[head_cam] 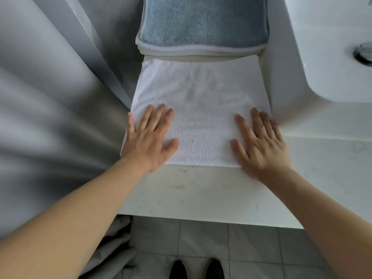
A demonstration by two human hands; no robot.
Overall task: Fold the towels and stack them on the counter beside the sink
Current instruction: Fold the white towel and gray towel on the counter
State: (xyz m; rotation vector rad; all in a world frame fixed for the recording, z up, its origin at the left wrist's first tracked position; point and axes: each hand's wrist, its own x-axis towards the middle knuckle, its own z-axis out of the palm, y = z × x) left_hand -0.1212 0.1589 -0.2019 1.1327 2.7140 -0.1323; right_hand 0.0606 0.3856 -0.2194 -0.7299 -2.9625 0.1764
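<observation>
Towel in work: white towel (201, 109) lies flat on the counter (201, 190), spread between the wall side and the sink; its near edge runs just short of the counter's front strip.
Left hand: left hand (148, 140) lies palm down on the towel's near left corner, fingers straight and slightly spread, thumb out to the side; it grips nothing.
Right hand: right hand (261, 143) lies palm down on the towel's near right corner, fingers straight and together, thumb spread inward; it presses flat and holds nothing.
Stack: folded towels sit just beyond the white towel's far edge, a blue towel (204, 21) on top of white folded layers (199, 50).
Sink: white sink (330, 57) stands to the right of the towels, its drain (363, 53) near the frame edge.
Left side: grey curtain (46, 109) hangs beside the counter.
Floor: grey tiles (203, 238) below the counter edge, with two dark shoes (196, 269) at the bottom.
</observation>
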